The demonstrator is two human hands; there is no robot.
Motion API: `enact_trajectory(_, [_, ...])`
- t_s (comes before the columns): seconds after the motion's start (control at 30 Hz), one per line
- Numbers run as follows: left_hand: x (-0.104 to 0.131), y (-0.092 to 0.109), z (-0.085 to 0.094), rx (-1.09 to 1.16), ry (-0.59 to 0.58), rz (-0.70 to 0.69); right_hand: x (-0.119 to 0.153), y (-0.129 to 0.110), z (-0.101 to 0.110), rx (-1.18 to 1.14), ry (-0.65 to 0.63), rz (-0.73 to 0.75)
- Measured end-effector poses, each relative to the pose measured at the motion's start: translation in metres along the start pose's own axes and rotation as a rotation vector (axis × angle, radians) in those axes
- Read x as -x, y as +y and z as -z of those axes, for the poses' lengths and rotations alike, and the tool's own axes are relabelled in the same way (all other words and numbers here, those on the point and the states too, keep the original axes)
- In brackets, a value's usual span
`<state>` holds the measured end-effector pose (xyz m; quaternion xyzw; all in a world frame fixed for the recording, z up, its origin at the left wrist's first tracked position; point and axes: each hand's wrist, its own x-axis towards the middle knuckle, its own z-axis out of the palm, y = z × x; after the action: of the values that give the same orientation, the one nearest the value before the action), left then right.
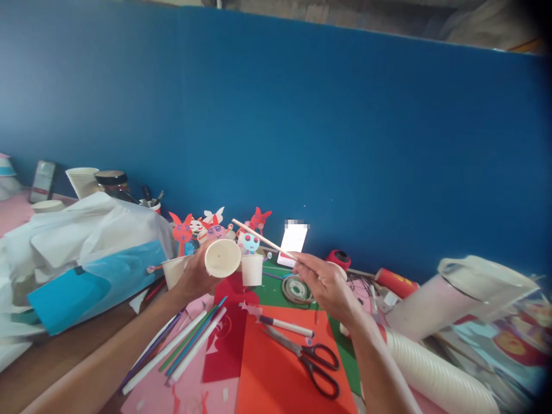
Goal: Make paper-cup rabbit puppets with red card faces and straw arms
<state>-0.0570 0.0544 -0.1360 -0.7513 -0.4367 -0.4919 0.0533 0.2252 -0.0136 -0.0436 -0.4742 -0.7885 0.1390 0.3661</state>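
Observation:
My left hand (pixel 202 270) is wrapped round a white paper cup (pixel 223 257), its open mouth turned toward me. Between the fingertips of my right hand (pixel 321 282) is a thin pale stick (pixel 263 238) that slants up to the left; whether it is wood or paper I cannot tell. Just behind the held cup stand paper-cup figures: a red-eared one (pixel 181 230) at the left and a light-blue-faced one (pixel 250 242) in a white cup (pixel 252 270). Below my hands, black-handled scissors (pixel 308 359) and a capped marker (pixel 288 326) lie on an orange paper sheet (pixel 263 379).
Coloured straws or sticks (pixel 190 345) lie on pink paper at the left, beside a white plastic bag (pixel 99 230) and blue sheets (pixel 103 287). A tape roll (pixel 297 288), a long cup stack (pixel 440 371) and a jug (pixel 435 305) are at the right. A blue partition (pixel 345 126) rises behind.

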Motion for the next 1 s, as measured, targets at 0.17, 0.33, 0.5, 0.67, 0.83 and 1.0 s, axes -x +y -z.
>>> enact_trajectory(0.17, [0.001, -0.001, 0.000, 0.031, -0.040, 0.020, 0.005, -0.007, 0.002, 0.000, -0.008, -0.105])
enact_trajectory(0.33, [0.001, -0.001, 0.000, 0.052, -0.046, 0.075, 0.005, -0.007, 0.003, -0.256, -0.030, -0.130])
enact_trajectory(0.5, [-0.001, 0.010, 0.004, 0.125, -0.084, 0.207, -0.002, 0.008, 0.000, -0.351, -0.017, -0.150])
enact_trajectory(0.67, [-0.009, 0.031, 0.015, 0.400, -0.270, 0.394, -0.011, 0.010, -0.014, -0.575, 0.034, -0.200])
enact_trajectory(0.83, [-0.010, 0.041, 0.021, 0.891, -0.579, 0.575, -0.012, 0.003, -0.034, -0.611, 0.020, -0.319])
enact_trajectory(1.0, [-0.004, 0.045, 0.020, 1.212, -0.801, 0.630, -0.008, 0.001, -0.049, -0.711, -0.106, -0.245])
